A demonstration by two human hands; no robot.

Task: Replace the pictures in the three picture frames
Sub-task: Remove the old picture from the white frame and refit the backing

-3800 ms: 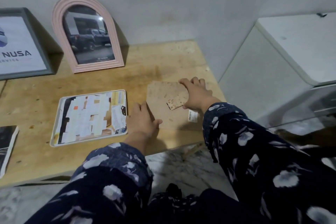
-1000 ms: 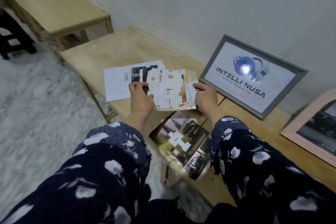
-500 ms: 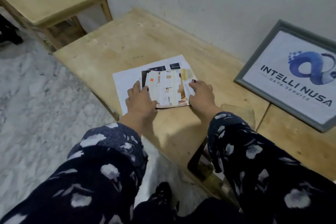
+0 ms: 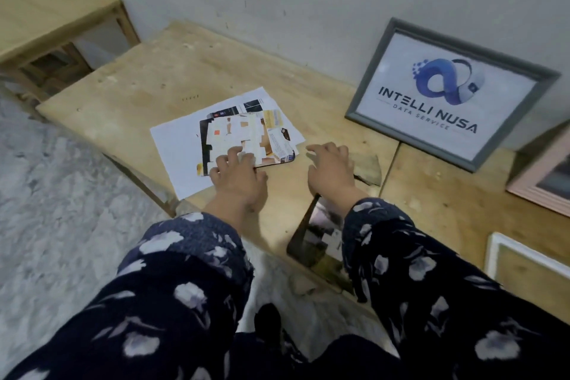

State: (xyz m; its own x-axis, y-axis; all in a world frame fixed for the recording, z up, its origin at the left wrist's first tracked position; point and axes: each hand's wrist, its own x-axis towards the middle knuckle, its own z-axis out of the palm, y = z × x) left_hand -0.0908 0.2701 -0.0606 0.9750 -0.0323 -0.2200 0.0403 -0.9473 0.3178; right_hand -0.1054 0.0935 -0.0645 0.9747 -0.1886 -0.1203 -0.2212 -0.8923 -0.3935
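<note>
Leaning on the wall, grey frame lettered "INTELLI NUSA DATA SERVICE"; both hands spread, left hand fingertips on collage picture.

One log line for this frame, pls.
left hand: fingers resting on collage picture | right hand: open, off it | picture lies on white sheet

Dim, flat indoor light — soft focus, wide-angle bending (edges especially).

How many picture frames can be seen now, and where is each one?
3. The grey frame leans on the wall, the pink frame is cut by the right edge, the white frame lies at lower right. Others may be out of view.
</note>
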